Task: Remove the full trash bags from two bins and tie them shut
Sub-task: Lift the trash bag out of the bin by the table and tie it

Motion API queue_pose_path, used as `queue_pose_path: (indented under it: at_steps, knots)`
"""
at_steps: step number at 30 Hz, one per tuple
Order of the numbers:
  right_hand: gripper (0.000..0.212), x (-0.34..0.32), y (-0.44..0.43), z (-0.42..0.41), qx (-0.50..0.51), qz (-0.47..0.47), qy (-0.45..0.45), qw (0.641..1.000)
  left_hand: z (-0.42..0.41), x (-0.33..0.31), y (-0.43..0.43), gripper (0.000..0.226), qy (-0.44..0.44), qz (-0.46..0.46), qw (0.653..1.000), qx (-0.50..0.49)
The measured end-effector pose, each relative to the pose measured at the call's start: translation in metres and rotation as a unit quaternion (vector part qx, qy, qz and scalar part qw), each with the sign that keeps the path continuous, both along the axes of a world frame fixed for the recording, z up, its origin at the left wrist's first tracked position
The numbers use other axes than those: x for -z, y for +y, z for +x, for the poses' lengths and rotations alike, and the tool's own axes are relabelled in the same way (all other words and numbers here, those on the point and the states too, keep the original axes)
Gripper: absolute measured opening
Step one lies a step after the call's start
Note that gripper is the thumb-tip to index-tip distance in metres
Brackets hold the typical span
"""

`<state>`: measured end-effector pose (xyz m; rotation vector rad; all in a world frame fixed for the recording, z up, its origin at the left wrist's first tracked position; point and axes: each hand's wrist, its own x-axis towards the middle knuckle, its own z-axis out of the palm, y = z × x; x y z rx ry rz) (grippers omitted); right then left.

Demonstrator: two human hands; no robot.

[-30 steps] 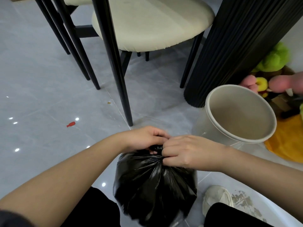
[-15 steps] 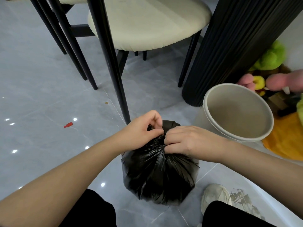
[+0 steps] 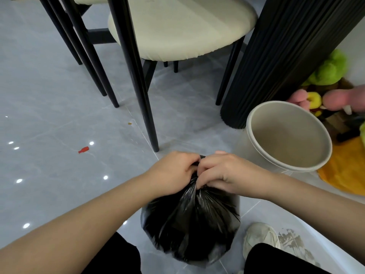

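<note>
Head view, left hand (image 3: 173, 173), right hand (image 3: 223, 173) pinching black trash bag (image 3: 189, 224) neck

- No text, label, brand, number or sign was legible anywhere.
- The black trash bag (image 3: 189, 224) and the beige bin (image 3: 292, 135) both showed plain, unmarked surfaces.

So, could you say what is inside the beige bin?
The beige bin shows bare inner wall, no liner or trash; its near side is hidden by the rim.
</note>
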<state>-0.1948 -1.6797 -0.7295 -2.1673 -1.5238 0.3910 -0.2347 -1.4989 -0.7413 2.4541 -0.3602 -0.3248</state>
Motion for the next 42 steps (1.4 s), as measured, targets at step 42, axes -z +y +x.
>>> queue_pose_path:
  at_steps: [42]
  knots:
    - [0.013,-0.014,0.006,0.006,0.318,0.263,0.003,0.911,-0.002,-0.045,0.001,0.039,-0.005,-0.301,0.939,-0.165]
